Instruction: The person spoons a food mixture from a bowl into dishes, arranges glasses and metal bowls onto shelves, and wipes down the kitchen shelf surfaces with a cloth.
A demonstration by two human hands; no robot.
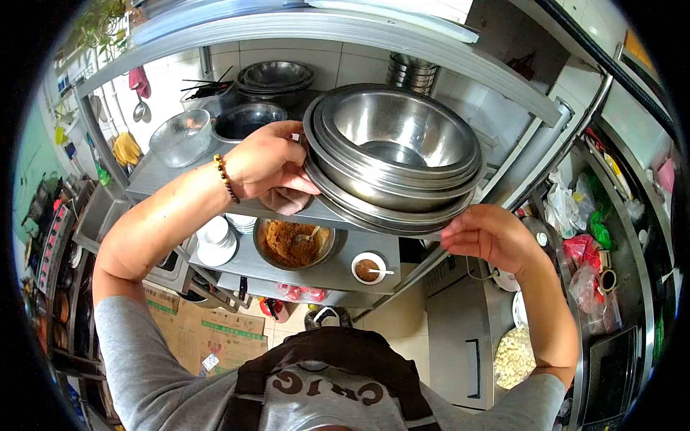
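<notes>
A nested stack of stainless steel mixing bowls (392, 183) is at the upper metal shelf (162, 179), tilted toward me. My left hand (269, 161), with a beaded bracelet at its wrist, grips the stack's left rims. Against the lower right rim are the fingers of my right hand (496, 237), their tips partly hidden. A brownish cloth (287, 200) shows just below my left hand; whether the hand holds it I cannot tell. Left of the stack stand a clear glass bowl (181, 138) and a dark bowl (249, 122).
Behind are more metal bowls (277, 75) and stacked metal containers (411, 74). On the lower shelf sit white dishes (215, 244), a pan of orange-brown food (296, 244) and a small white bowl (369, 268). Cardboard (208, 327) covers part of the floor.
</notes>
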